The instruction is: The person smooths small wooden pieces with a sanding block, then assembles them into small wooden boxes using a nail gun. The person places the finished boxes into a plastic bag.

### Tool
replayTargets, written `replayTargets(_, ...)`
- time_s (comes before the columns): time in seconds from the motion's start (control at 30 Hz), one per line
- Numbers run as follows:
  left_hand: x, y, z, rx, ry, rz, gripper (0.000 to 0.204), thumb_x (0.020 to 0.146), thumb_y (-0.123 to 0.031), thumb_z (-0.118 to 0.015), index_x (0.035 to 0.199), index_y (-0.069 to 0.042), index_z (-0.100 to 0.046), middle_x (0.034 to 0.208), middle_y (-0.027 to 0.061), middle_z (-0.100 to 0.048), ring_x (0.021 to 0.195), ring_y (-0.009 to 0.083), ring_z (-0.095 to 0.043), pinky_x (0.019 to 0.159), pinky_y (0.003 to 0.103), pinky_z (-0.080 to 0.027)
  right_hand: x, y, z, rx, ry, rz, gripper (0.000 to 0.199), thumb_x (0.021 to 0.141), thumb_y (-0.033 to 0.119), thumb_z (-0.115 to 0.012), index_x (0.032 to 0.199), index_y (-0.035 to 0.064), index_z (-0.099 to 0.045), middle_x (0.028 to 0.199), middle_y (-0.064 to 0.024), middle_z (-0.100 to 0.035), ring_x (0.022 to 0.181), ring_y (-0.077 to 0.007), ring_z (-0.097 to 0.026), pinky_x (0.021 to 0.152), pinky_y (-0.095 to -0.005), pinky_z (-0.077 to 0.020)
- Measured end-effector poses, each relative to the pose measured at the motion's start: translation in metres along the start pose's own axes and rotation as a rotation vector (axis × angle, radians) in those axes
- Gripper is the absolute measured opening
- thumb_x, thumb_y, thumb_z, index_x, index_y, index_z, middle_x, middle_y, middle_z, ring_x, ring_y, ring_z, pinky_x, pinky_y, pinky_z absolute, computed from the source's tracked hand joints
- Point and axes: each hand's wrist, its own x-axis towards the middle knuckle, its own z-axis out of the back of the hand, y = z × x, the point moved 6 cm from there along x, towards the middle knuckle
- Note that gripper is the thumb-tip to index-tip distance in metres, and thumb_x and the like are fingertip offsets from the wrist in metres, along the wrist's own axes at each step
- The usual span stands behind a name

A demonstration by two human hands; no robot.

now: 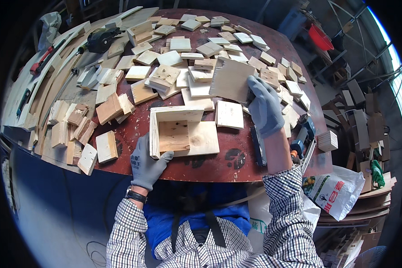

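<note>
Box frame [183,131], half built from pale wood, sat near the front edge of the round reddish counter [219,165], right in front of the person. It lay flat on its base board, open side facing up. One wall stood along its left side and another along the far side, so the open corner pointed toward the person and to the right. Long axis looked roughly left-right, though it was close to square, so hard to call.

Left hand [147,163], in a grey glove, was pressed against the frame's left wall near the front corner, fingers curled on the wood, more bracing than a full grip. The risk I saw there: that wall stood on edge, and a sideways push could have tipped it or knocked it out of square if the joint wasn't set.

Right hand [264,107], also gloved, was closed on the edge of a thin square panel [231,80], held tilted above the loose offcuts [165,76] farther back. Pinched by one edge like that, it could have swung or slipped and scattered the small blocks under it. A power tool [301,138] sat near the counter's right rim, close to that elbow, an easy bump off the edge.
</note>
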Motion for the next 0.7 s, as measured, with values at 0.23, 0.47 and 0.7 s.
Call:
replayTargets(0.23,0.002,0.006,-0.006,0.069,0.001,-0.047,0.072,0.083,-0.041,-0.092,0.131,-0.001,-0.057,0.113,0.0192,-0.069,0.104,0.0396,-0.07,0.088,0.046,-0.057,-0.094,0.001,-0.06,-0.891,0.099,0.551,0.036,0.095,0.015,-0.079,0.129,0.0052,-0.073,0.106,-0.0063,-0.077,0.09,-0.0173,-0.073,0.076,-0.0318,-0.0559)
replayTargets(0.47,-0.002,0.014,-0.008,0.093,-0.031,-0.047,0.075,0.079,-0.039,-0.093,0.136,-0.003,-0.059,0.116,0.0172,-0.065,0.105,0.0387,-0.069,0.086,0.047,-0.058,-0.116,-0.03,-0.097,-1.044,0.447,1.033,0.046,0.085,0.01,-0.078,0.13,0.0154,-0.076,0.131,-0.009,-0.071,0.123,-0.0332,-0.066,0.106,-0.0475,-0.0536)
replayTargets(0.7,0.002,0.008,-0.007,0.109,-0.013,0.01,0.073,0.075,-0.029,-0.095,0.132,-0.004,-0.057,0.118,0.017,-0.067,0.106,0.0391,-0.069,0.088,0.048,-0.058,-0.099,-0.099,-0.065,-1.162,0.57,0.747,0.05,0.085,0.002,-0.073,0.13,0.0249,-0.072,0.149,-0.0117,-0.059,0.139,-0.0383,-0.054,0.115,-0.052,-0.0449)
